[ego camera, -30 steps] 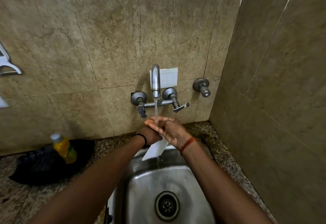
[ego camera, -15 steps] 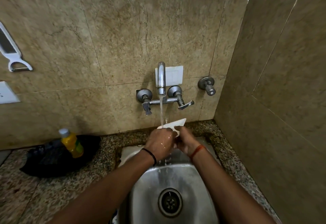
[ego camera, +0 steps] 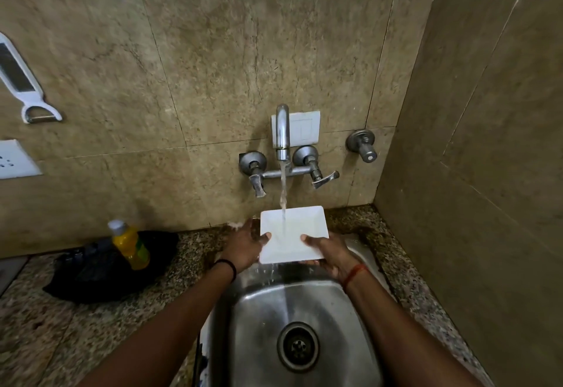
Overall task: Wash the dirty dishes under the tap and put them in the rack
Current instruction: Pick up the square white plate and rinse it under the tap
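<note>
White rectangular plate (ego camera: 294, 234), wet under tap (ego camera: 282, 130), looks clean.

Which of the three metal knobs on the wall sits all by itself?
The round knob at the far right. The other two, the left handle and right handle, join the tap.

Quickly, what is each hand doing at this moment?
Left hand: holds the left edge of the white plate, thumb on top.
Right hand: holds its right edge.
</note>
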{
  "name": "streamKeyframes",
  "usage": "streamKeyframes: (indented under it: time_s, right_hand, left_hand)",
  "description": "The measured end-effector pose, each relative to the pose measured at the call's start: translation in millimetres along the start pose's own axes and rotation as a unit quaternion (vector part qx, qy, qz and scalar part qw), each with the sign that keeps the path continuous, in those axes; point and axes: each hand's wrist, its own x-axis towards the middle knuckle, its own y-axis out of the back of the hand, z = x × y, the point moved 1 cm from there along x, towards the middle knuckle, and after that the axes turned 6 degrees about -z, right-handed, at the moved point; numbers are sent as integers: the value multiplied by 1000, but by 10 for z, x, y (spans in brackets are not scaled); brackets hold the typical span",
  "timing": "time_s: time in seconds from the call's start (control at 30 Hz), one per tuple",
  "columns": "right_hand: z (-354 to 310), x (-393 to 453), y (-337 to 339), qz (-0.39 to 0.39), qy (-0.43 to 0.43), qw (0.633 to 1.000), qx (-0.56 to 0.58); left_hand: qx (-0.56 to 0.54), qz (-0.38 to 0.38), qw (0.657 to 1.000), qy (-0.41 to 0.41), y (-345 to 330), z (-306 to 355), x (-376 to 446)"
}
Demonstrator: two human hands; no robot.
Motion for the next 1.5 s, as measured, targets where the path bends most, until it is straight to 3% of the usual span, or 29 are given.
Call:
streamKeyframes:
  time_s: [0.1,0.2,0.37,0.6,0.87,0.93,1.07,1.1,1.2,1.27,1.33,1.43,1.5]
  right_hand:
    - [60,73,-34,8,5,1000,-16]
    - [49,119,-29,51,30,996,-63]
    - [-80,67,-17,134,85,963,-217]
    - [-668,75,-61,144,215,956,-137]
    - [-906,405,-158,231,190,945,-130]
    - [-894,322,-193,263,226,910,-226]
    - [-855,147,-223,318,303,729,-525]
    - [-866,116,-233,317,302,700,-565]
    - [-912,61,-240,299,289,662,-623]
    - [-926,22,-236,289,278,674,-621]
    - [-860,-17,-237,250,267,723,-586]
    - [-662,-104,-275,154,162,836,-502]
    - [-494,-178,-319,46,59,928,-364]
  left_hand:
    - [-292,-30,954,65,-87,52,-5]
    - [-398,-13,911,103,-115,66,5]
    - [-449,-31,885,118,-176,78,-26]
    - [-443,-7,886,136,-197,197,41]
    - [-402,18,908,119,-203,299,1]
    - [-395,21,911,114,-194,262,0]
    - [-401,22,909,106,-148,228,-35]
    - [-402,22,910,103,-128,223,-48]
    - [-402,25,911,88,-72,223,-86]
    - [-405,25,910,82,-36,222,-127]
    - [-419,24,905,72,7,193,-173]
    - [-438,26,897,61,100,102,-252]
    - [-454,32,889,51,185,3,-311]
